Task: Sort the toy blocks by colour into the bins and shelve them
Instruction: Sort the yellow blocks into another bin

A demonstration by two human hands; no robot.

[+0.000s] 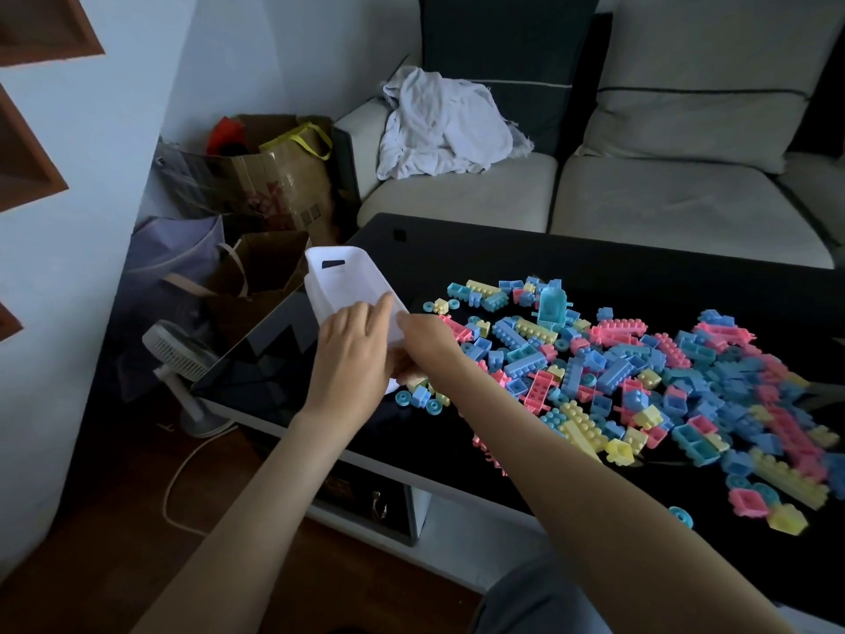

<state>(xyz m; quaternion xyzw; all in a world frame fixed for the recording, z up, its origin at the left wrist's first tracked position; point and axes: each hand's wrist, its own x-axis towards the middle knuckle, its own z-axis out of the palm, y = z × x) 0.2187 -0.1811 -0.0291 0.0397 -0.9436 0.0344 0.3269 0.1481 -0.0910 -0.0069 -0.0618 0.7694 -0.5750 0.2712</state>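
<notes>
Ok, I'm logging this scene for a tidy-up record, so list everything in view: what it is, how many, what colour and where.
bin: one, white, tilted over the table's left edge
toy blocks: many, pink, blue, teal and yellow, loose on the table
table: one, black, centre
sofa: one, pale grey, behind the table
cloth: one, white, crumpled on the sofa
cushion: one, dark, against the sofa back
paper bags: at least two, brown, floor left of the sofa
purple bag: one, floor by the wall
fan: one, white, floor left of the table
wall shelves: brown, left edge
left grip: fingers laid on the bin's wall
right grip: pinches the bin's near edge
</notes>
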